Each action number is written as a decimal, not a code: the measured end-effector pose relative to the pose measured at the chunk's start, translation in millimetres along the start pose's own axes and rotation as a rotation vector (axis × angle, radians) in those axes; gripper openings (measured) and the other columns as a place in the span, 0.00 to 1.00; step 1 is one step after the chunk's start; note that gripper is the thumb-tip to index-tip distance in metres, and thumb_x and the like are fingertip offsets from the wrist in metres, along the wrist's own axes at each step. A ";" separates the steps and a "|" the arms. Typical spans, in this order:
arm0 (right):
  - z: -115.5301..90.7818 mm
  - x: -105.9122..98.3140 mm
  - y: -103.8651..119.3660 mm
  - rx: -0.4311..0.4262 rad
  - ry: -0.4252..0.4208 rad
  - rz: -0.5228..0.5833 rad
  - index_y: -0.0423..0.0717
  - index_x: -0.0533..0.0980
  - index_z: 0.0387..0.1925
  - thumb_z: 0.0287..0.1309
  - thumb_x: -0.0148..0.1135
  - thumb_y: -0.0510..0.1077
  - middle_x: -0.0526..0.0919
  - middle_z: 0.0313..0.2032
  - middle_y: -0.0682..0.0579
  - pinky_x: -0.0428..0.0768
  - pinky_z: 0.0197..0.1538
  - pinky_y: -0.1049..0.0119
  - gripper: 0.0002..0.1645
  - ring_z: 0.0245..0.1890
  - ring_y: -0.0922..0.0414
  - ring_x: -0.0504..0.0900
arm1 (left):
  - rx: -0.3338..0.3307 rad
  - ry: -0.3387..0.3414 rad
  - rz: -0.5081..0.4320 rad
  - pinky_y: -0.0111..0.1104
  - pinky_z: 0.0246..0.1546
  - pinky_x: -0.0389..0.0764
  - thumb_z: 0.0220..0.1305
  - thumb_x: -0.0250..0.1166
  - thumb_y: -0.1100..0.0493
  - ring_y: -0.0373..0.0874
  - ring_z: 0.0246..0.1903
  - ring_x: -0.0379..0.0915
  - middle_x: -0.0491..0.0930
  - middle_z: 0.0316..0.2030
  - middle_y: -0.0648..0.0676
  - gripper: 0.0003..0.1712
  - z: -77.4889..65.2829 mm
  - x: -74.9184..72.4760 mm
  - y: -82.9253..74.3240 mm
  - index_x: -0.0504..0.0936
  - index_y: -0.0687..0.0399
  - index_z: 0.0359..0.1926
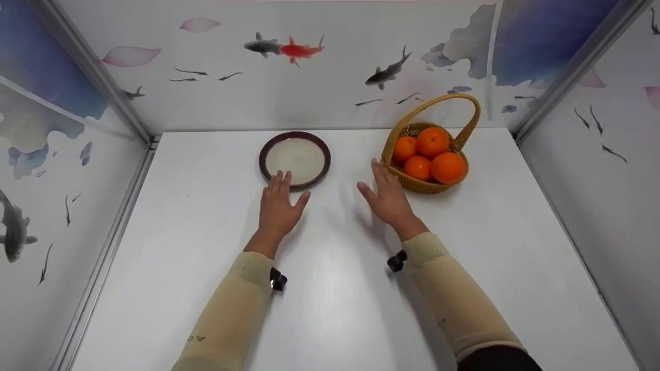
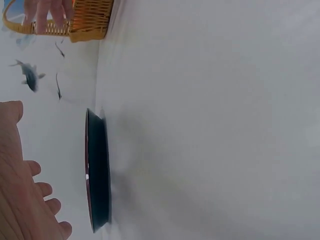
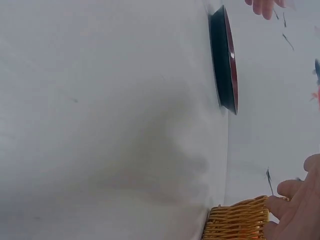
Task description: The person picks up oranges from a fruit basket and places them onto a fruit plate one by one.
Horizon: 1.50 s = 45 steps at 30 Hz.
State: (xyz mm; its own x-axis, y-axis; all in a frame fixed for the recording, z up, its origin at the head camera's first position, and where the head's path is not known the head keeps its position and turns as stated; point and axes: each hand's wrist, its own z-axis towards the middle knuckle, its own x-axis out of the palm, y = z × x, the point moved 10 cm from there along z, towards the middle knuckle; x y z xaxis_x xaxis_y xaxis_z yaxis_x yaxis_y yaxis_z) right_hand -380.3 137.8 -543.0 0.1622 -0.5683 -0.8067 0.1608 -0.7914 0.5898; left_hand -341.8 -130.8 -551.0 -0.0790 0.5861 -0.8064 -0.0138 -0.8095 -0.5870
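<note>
A round plate (image 1: 295, 158) with a dark red rim and pale centre lies toward the back of the white table. My left hand (image 1: 280, 210) is held above the table at the plate's near edge, fingers straight and thumb spread. In the left wrist view the plate (image 2: 98, 170) shows its dark underside, apart from the hand (image 2: 25, 190). To the right stands a wicker basket (image 1: 425, 186) with a tall handle, holding several oranges (image 1: 433, 142). Beside its left side my right hand (image 1: 389, 201) hovers with fingers extended; whether it touches the basket I cannot tell. Neither hand holds anything.
The white tabletop (image 1: 330, 288) is bounded by printed panels at the back, left and right. Fish and petals decorate the back panel (image 1: 319, 93). Metal frame strips (image 1: 118, 216) run along the left side. A small black device sits at each wrist.
</note>
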 end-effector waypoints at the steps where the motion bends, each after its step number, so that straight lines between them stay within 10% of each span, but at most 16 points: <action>1: 1.6 -0.1 0.6 0.002 0.005 0.005 0.64 0.37 0.84 0.69 0.41 0.79 0.45 0.84 0.47 0.43 0.84 0.44 0.53 0.84 0.45 0.45 | -0.012 -0.008 -0.025 0.53 0.82 0.46 0.75 0.52 0.33 0.55 0.83 0.41 0.47 0.83 0.59 0.48 1.7 -1.2 3.2 0.51 0.54 0.83; 24: 40.7 32.3 27.8 0.029 0.070 0.264 0.65 0.39 0.84 0.68 0.41 0.80 0.45 0.84 0.51 0.46 0.84 0.46 0.54 0.84 0.48 0.45 | -0.291 0.011 -0.388 0.47 0.83 0.45 0.76 0.47 0.31 0.55 0.83 0.34 0.41 0.84 0.59 0.50 26.7 0.4 77.4 0.42 0.53 0.84; 38: 70.3 50.9 24.6 0.233 0.062 0.845 0.58 0.42 0.84 0.73 0.44 0.73 0.51 0.82 0.47 0.60 0.80 0.45 0.51 0.81 0.45 0.57 | -0.470 -0.068 -0.709 0.44 0.81 0.54 0.76 0.52 0.43 0.57 0.81 0.47 0.48 0.82 0.63 0.47 56.3 -12.9 95.2 0.44 0.60 0.83; 45: 76.9 67.4 21.1 0.354 0.045 0.944 0.55 0.44 0.84 0.72 0.48 0.70 0.60 0.79 0.46 0.72 0.74 0.50 0.51 0.77 0.46 0.65 | -0.546 -0.108 -0.789 0.42 0.79 0.61 0.77 0.54 0.48 0.57 0.79 0.53 0.54 0.80 0.66 0.43 57.3 -9.7 105.9 0.48 0.61 0.82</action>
State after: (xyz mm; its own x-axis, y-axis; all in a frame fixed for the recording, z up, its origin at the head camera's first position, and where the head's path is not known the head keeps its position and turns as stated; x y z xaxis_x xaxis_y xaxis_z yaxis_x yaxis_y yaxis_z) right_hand -440.8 65.4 -587.8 0.1117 -0.9937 -0.0091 -0.3491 -0.0478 0.9359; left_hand -399.6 -224.3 -601.2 -0.3369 0.9260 -0.1704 0.3611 -0.0401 -0.9317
